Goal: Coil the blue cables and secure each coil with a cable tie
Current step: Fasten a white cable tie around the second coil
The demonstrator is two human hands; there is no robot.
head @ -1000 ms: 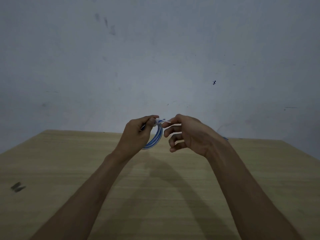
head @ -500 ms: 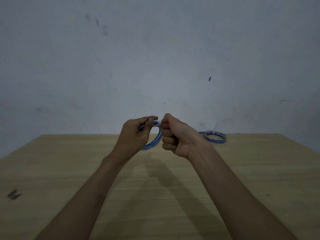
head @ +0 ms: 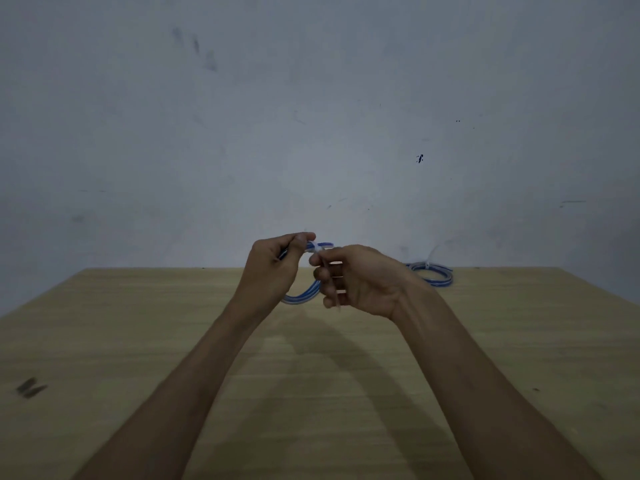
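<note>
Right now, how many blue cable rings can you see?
2. The held blue cable coil is between the left hand and right hand; the tied blue cable coil lies at the light wooden table's far edge, rightward. Arms might hide others.

No readable text, labels, brands or numbers anywhere in view.

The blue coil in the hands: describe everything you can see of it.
The blue coil is a few turns of thin cable, blue with pale streaks, seemingly plastic-sheathed. It hangs as a loop above the table, touching nothing there, and is partly hidden behind the hands. The left hand grips its upper left. A whitish cable tie wraps its top, and the right hand pinches the tie's tail.
</note>
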